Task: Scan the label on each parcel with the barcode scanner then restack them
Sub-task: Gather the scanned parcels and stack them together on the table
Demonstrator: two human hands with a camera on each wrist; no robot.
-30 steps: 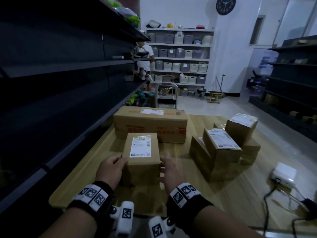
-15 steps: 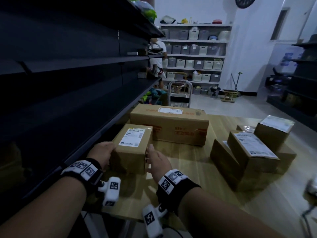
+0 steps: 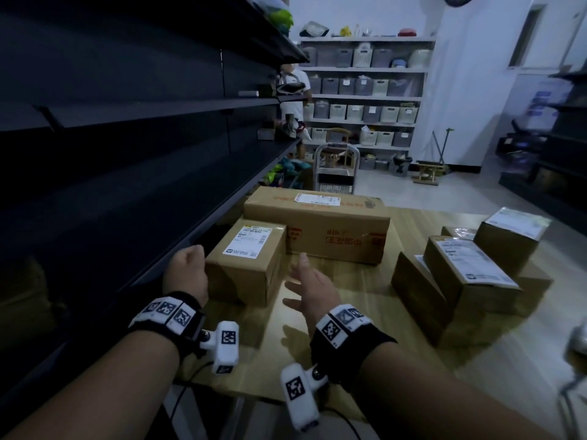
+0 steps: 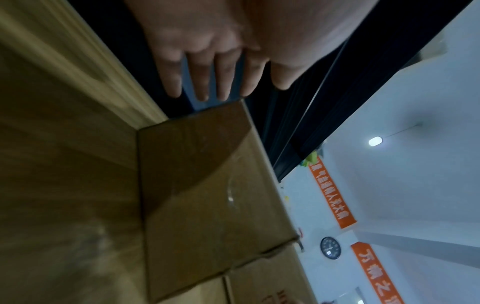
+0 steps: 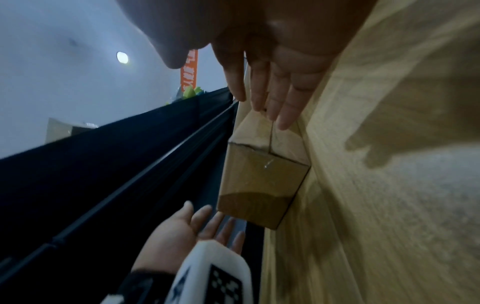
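A small brown parcel [image 3: 244, 274] with a white label [image 3: 251, 241] on top sits on the wooden table [image 3: 349, 300] by its left edge, just in front of a long brown box [image 3: 333, 236]. My left hand [image 3: 187, 268] hovers at the parcel's left side. Its fingers [image 4: 223, 86] are straight and just off the parcel's [image 4: 207, 185] corner. My right hand [image 3: 306, 281] is a little to the parcel's right, fingers straight, holding nothing. The right wrist view shows that hand [image 5: 259, 92] beside the parcel [image 5: 259, 185] and my open left hand [image 5: 197, 226] beyond it. No scanner is clearly visible.
A pile of labelled parcels [image 3: 470, 274] lies on the table's right half. Dark shelving [image 3: 127, 154] runs close along the left. A white device [image 3: 579, 338] shows at the right edge. Beyond the table stand a trolley [image 3: 336, 166] and a person [image 3: 293, 100].
The small parcel went from the table's front middle to the left, against the long box. Both hands, which held its sides, have let go and drawn slightly away.
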